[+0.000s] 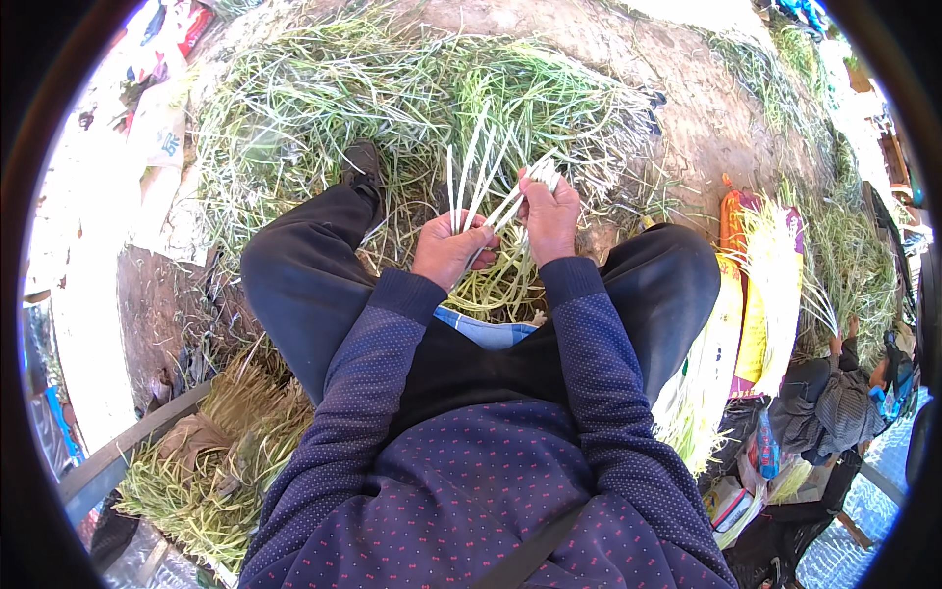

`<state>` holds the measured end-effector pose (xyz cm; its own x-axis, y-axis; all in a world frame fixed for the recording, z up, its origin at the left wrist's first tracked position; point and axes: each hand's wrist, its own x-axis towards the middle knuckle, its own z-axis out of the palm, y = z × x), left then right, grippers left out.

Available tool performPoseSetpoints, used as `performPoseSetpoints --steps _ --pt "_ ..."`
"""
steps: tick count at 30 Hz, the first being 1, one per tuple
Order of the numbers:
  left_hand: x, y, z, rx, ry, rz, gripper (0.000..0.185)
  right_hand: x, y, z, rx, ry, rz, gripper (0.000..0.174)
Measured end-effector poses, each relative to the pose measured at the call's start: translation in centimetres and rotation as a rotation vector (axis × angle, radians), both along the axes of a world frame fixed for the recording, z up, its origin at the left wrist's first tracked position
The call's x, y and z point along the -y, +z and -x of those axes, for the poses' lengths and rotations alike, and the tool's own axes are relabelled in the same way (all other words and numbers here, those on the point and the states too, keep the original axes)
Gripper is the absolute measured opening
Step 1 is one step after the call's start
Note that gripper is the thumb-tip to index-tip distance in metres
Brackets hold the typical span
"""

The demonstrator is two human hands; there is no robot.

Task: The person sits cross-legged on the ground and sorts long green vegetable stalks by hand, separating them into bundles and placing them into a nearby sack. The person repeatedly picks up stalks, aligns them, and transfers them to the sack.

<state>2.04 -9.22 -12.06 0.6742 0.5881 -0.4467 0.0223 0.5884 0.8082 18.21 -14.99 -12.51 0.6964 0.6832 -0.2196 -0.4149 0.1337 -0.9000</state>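
Observation:
Several pale, thin plant stalks (472, 177) stand up fanned out from my left hand (454, 247), whose fingers are closed around them. To its right, my right hand (550, 215) pinches a small bunch of whitish stalk ends (544, 171). Pale stalks also run between the two hands. Below the hands, between my knees, lie loose yellow-green stalks (500, 283) by a blue and white cloth (486, 333). A wide heap of green stalks and leaves (353, 88) covers the ground in front of me.
At the right, pale stalks (769, 294) lie on yellow and purple printed bags (749, 353). Beyond them another person (839, 405) sits, holding stalks. A pile of yellowed leaves (221, 471) is at the lower left, beside a grey bar (132, 442). My shoe (362, 168) rests against the heap.

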Motion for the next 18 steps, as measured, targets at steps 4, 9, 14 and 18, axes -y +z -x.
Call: performPoseSetpoints --steps 4,9,14,18 --pt "0.07 0.90 -0.24 -0.007 0.027 0.063 0.011 0.06 0.56 0.17 -0.101 -0.024 -0.018 0.008" --pt "-0.05 0.76 -0.25 0.060 0.036 0.114 0.011 0.22 0.28 0.15 -0.143 0.004 -0.034 0.009" --pt "-0.07 0.61 -0.18 0.069 0.018 0.082 0.011 0.11 0.56 0.56 -0.094 0.005 -0.008 0.010" --pt "0.04 0.80 -0.32 0.077 0.032 0.072 0.010 -0.04 0.69 0.87 -0.039 -0.017 -0.033 0.010"
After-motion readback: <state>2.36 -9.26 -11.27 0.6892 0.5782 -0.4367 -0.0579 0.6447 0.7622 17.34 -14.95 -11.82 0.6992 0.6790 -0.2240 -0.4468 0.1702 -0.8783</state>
